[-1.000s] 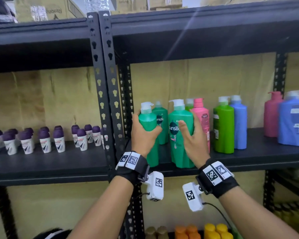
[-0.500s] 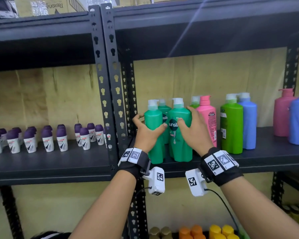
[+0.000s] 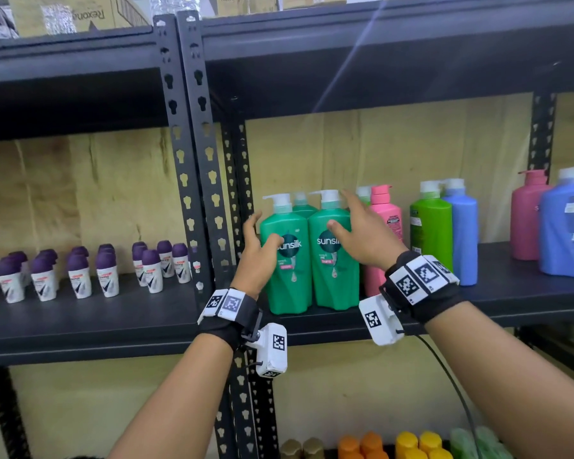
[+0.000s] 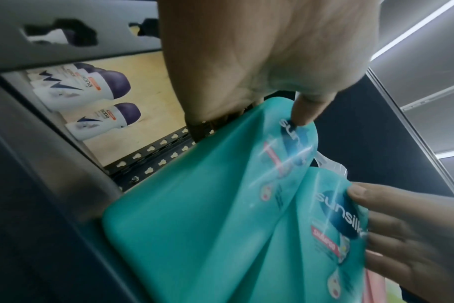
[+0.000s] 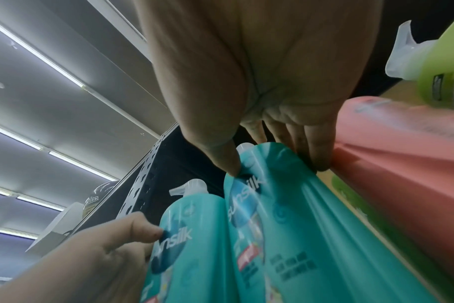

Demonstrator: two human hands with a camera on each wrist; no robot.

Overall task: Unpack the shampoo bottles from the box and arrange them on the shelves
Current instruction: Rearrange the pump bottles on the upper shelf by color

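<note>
Two green Sunsilk pump bottles stand upright and side by side at the front left of the dark shelf [image 3: 511,293], labels facing me. My left hand [image 3: 262,233] is at the left bottle [image 3: 289,279]; its thumb [image 4: 306,110] touches the label and its fingers are spread off the bottle's left side. My right hand [image 3: 348,220] is at the right bottle [image 3: 337,279]; its thumb [image 5: 220,155] rests on the label and its straight fingers [image 5: 311,147] lie along the right edge, next to a pink bottle [image 3: 386,226]. A third green bottle [image 3: 302,207] stands behind.
Right of the pink bottle stand a light green bottle [image 3: 429,233], a blue one [image 3: 461,233], then another pink [image 3: 527,220] and a blue one [image 3: 567,233]. A perforated upright post [image 3: 196,160] borders the left hand. Purple-capped roll-ons [image 3: 80,273] fill the left bay. Orange and yellow bottles [image 3: 362,445] sit below.
The left bottle was turned so its label faces front and now stands against the right one. Both hands have loosened from a grip to spread fingers with only thumbs touching.
</note>
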